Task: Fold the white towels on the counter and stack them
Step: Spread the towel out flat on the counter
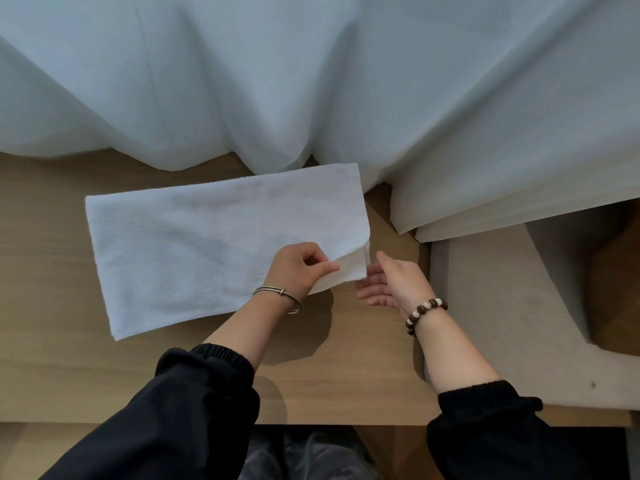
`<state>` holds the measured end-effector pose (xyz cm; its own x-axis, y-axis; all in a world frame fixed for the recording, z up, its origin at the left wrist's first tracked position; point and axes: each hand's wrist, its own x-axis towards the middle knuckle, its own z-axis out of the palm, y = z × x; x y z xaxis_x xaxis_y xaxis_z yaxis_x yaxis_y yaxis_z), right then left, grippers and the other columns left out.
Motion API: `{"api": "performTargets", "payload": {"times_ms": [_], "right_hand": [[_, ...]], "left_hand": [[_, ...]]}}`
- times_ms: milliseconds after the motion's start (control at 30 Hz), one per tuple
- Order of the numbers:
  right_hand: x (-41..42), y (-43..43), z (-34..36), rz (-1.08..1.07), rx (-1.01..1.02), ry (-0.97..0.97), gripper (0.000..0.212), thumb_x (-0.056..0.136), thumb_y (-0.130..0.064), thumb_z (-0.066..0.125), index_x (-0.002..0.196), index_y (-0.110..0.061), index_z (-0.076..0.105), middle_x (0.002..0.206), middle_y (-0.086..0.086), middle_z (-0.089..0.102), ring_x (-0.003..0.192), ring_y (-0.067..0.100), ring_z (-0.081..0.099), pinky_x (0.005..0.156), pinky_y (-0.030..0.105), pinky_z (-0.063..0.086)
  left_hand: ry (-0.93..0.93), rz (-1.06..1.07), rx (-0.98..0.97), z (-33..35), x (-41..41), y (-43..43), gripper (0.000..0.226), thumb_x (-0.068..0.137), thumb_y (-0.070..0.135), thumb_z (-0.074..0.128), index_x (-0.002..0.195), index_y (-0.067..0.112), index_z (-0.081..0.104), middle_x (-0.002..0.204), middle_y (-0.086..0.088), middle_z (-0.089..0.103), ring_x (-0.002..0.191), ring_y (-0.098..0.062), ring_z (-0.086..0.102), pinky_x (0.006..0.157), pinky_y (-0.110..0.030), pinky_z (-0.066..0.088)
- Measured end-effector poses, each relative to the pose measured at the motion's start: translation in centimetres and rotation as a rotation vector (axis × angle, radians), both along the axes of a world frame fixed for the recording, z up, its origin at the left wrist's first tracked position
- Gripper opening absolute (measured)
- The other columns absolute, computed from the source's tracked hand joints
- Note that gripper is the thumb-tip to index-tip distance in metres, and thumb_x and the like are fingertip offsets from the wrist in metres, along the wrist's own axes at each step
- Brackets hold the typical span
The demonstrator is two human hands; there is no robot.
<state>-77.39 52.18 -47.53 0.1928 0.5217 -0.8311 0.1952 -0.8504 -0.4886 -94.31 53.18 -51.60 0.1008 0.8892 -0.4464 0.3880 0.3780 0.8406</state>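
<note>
A white terry towel (214,247), already folded into a long strip, lies flat on the wooden desk (52,375) below a sheer curtain (311,81). The left hand (298,271) pinches its near right corner, lifting the layers, while the right hand (391,282) waits just beside, open and empty. Soft, light and limp, the towel will likely sag unless both corners of that end are gripped.

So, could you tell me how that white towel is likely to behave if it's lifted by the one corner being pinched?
The white towel will probably drape limply: the corner pinched by the left hand already curls up softly. Its layers may slide apart, since they separate near the open right hand. It looks light, and its terry nap should grip the wooden counter rather than slip.
</note>
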Motion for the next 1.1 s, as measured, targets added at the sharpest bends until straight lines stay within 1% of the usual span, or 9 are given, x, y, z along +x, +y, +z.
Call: {"api": "performTargets", "payload": {"times_ms": [133,267,367,467,633,733,933,1033,1100], "right_hand": [[-0.2,0.1,-0.1,0.043,0.012,-0.034,0.03,0.096,-0.036,0.051,0.091,-0.009,0.064,0.076,0.007,0.071,0.061,0.017,0.069,0.057,0.026,0.055],[-0.6,0.0,-0.5,0.181,0.128,-0.182,0.007,0.09,-0.017,0.062,0.085,-0.015,0.066,0.073,-0.001,0.068,0.057,0.007,0.063,0.049,0.019,0.051],[-1.2,0.4,-0.7,0.23,0.361,-0.34,0.015,0.086,-0.015,0.066,0.076,-0.025,0.061,0.084,-0.012,0.06,0.078,0.004,0.058,0.059,0.011,0.04],[-1.6,0.6,-1.4,0.26,0.507,-0.433,0.013,0.084,-0.013,0.069,0.077,-0.021,0.061,0.103,-0.011,0.051,0.098,0.004,0.046,0.07,0.006,0.032],[-1.0,-0.1,-3.0,0.183,0.361,-0.403,0.005,0.085,-0.015,0.068,0.082,-0.015,0.063,0.093,0.0,0.059,0.081,0.011,0.053,0.058,0.009,0.034],[-0.5,-0.6,-3.3,0.139,0.35,-0.38,0.009,0.084,-0.013,0.068,0.077,-0.018,0.064,0.08,-0.004,0.062,0.074,0.008,0.056,0.057,0.012,0.036],[0.4,-0.3,-3.4,0.1,0.25,-0.245,0.02,0.087,-0.01,0.065,0.071,-0.02,0.068,0.073,-0.004,0.068,0.078,0.017,0.067,0.071,0.027,0.054],[0.7,0.1,-3.0,0.019,0.221,-0.145,0.027,0.093,-0.026,0.057,0.071,-0.016,0.069,0.078,0.002,0.071,0.08,0.018,0.068,0.079,0.036,0.056],[0.5,0.1,-2.7,-0.002,0.227,-0.137,0.035,0.092,-0.04,0.054,0.074,-0.015,0.069,0.078,0.004,0.071,0.079,0.018,0.068,0.074,0.034,0.056]], "left_hand": [[-0.071,0.048,-0.022,0.3,-0.5,0.2,0.029,0.081,0.009,0.071,0.06,0.023,0.054,0.051,0.012,0.049,0.046,-0.002,0.043,0.052,-0.016,0.037],[-0.033,0.066,0.089,1.0,-0.6,-0.1,0.033,0.083,0.003,0.066,0.065,0.027,0.05,0.061,0.01,0.05,0.056,-0.003,0.045,0.055,-0.009,0.036],[0.052,0.108,0.26,1.5,-0.7,-0.7,0.03,0.082,0.003,0.064,0.069,0.025,0.048,0.062,0.012,0.047,0.056,-0.002,0.045,0.055,-0.009,0.034],[0.129,0.074,0.413,1.9,-0.5,-1.8,0.011,0.08,0.008,0.059,0.076,0.016,0.051,0.061,0.01,0.044,0.053,-0.005,0.04,0.053,-0.014,0.033],[0.258,-0.082,0.617,1.6,0.6,-3.3,0.006,0.081,0.011,0.056,0.077,0.008,0.059,0.066,0.001,0.054,0.06,-0.012,0.045,0.052,-0.021,0.032],[0.347,-0.227,0.668,0.7,1.0,-3.8,0.01,0.072,0.002,0.07,0.075,0.008,0.062,0.065,-0.003,0.056,0.061,-0.021,0.053,0.044,-0.027,0.039],[0.452,-0.487,0.677,-1.2,1.2,-3.9,0.02,0.054,-0.009,0.074,0.064,0.004,0.063,0.064,-0.008,0.056,0.059,-0.027,0.053,0.045,-0.031,0.042],[0.48,-0.533,0.647,-1.3,1.2,-4.1,0.023,0.052,-0.009,0.071,0.069,0.004,0.066,0.068,-0.007,0.057,0.062,-0.027,0.053,0.047,-0.032,0.043],[0.492,-0.544,0.65,-1.4,1.2,-4.2,0.026,0.049,-0.01,0.07,0.071,0.005,0.067,0.07,-0.007,0.058,0.063,-0.027,0.053,0.047,-0.032,0.043]]}}
